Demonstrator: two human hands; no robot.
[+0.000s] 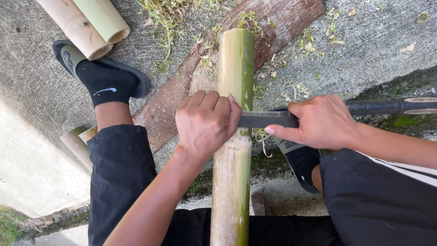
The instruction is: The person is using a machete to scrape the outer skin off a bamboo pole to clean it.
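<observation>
Bamboo pole (234, 68) under left hand (205, 123) clenched on blade (261, 120), right hand (323, 123) gripping blade

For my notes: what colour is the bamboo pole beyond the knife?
Green, where the skin remains on the bamboo pole; pale tan near the person. The head view shows it.

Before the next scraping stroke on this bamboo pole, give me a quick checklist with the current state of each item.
1. Left hand wraps the bamboo pole: ok.
2. Right hand holds the blade by its spine: ok.
3. Blade lies across the pole at the line where green skin meets scraped surface: ok.
4. Left fingertips clear of the edge: not ok, they sit right beside the blade.
5. Far end of the pole rests on the wooden slab: ok.
6. Sharpness of the edge: cannot tell.
</observation>
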